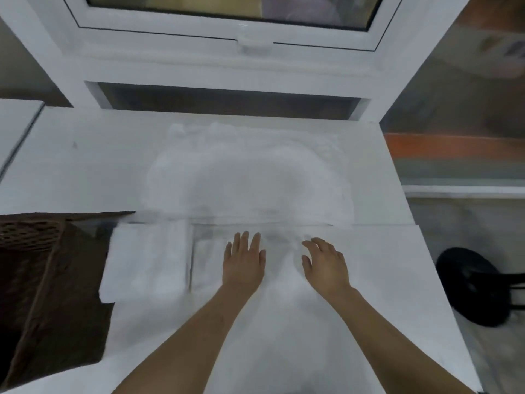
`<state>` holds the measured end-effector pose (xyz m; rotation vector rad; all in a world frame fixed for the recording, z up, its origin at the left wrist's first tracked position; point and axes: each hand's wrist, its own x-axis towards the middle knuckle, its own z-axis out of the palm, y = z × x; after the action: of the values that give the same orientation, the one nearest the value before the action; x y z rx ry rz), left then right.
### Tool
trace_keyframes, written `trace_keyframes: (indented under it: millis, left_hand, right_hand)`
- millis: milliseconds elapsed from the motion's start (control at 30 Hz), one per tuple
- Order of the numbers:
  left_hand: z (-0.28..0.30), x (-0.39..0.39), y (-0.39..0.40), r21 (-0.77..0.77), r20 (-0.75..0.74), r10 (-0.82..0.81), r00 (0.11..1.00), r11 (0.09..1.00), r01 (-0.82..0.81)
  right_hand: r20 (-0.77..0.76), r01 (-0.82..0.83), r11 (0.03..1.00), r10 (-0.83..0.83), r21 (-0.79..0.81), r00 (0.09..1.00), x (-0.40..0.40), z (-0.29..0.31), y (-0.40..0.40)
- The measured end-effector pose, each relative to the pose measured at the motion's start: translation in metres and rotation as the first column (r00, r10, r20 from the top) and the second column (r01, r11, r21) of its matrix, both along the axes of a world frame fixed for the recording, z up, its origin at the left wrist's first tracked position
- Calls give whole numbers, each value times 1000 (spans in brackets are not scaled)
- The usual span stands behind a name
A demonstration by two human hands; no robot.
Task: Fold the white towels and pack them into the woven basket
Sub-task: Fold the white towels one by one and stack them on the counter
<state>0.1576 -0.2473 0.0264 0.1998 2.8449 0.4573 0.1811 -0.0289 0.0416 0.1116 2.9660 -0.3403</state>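
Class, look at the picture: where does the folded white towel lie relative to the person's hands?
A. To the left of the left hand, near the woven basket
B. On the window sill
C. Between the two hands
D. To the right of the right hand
A: the folded towel lies left of the left hand, beside the woven basket.
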Motion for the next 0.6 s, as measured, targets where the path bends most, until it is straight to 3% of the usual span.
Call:
trace_keyframes:
  millis: [367,600]
  left_hand:
    - [-26,-80,202,38,-63,-176,982,983,178]
    - [-57,-128,262,8,-101,-173,980,985,174]
  right_hand:
    - [79,69,997,-71,29,994,-50,-34,177]
    - [262,-69,997,61,21,963,-74,-71,234]
